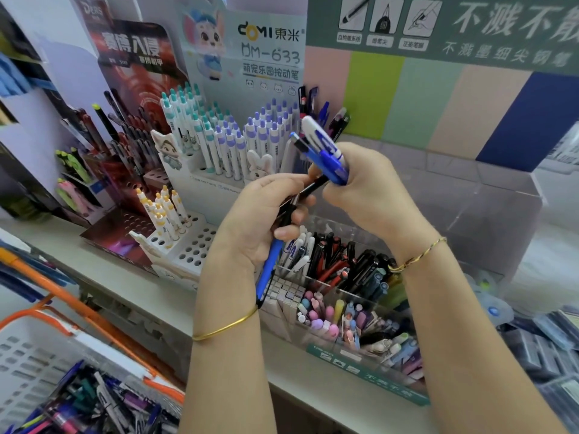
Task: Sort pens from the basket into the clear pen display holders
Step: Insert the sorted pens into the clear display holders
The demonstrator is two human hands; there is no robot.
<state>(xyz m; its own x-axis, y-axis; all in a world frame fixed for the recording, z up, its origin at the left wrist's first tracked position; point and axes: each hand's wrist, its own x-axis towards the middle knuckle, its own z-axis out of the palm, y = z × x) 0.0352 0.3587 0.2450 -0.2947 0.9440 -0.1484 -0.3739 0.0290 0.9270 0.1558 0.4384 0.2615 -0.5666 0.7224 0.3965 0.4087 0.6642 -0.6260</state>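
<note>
Head view: over the counter (pixel 150 296), the left hand (pixel 266 220) grips one blue pen (pixel 268 270) and one black pen (pixel 311 188), and the right hand (pixel 369 189) grips a small bunch of blue and white pens (pixel 322 151). One clear holder (pixel 369 375), packed with pens, sits right under them at the counter's near edge. One basket (pixel 37 349) of pens is near left, below a bare strip of counter.

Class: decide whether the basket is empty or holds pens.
Not empty: a loose pile of pens lies in the basket.

One head-worn wide-angle view, forward and down, close above the clear pen display holders (pixel 363 372).
</note>
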